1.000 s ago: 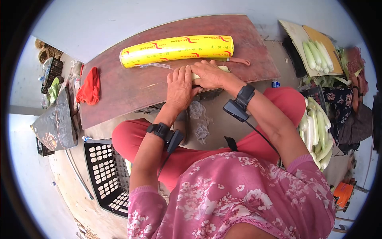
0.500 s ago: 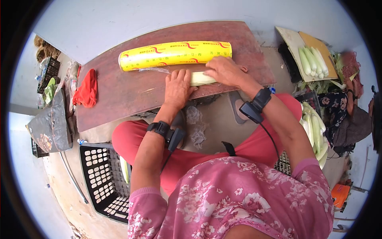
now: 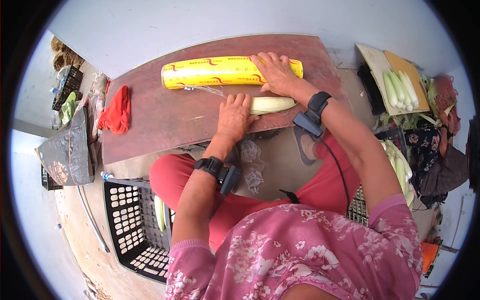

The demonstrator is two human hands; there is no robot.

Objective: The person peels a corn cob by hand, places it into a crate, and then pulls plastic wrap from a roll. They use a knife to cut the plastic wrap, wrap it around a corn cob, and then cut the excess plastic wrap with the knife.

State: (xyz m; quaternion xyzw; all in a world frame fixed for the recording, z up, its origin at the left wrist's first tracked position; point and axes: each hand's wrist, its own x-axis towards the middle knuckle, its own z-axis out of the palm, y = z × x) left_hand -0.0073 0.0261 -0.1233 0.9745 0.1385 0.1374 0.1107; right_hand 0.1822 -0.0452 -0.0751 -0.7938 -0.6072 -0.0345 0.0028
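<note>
An ear of corn (image 3: pixel 273 105) in pale husk lies on the reddish-brown table near its front edge. My left hand (image 3: pixel 235 119) is closed over the left end of the corn, hiding that end. Behind the corn lies a yellow plastic-wrap roll (image 3: pixel 200 73) with red lettering. A loose strip of clear film (image 3: pixel 207 90) trails from the roll toward my left hand. My right hand (image 3: pixel 276 75) rests on the right part of the roll with its fingers spread.
A red cloth (image 3: pixel 116 110) lies at the table's left. Below stands a black crate (image 3: pixel 122 225) with corn inside. At right, several ears of corn (image 3: pixel 400 90) lie on a board (image 3: pixel 372 65), and a person (image 3: pixel 435 155) sits beside more corn. Crumpled film (image 3: pixel 252 165) lies on the floor.
My right hand has left the right end of the corn and moved back onto the roll. My left hand stays on the corn. The whole view has shifted slightly.
</note>
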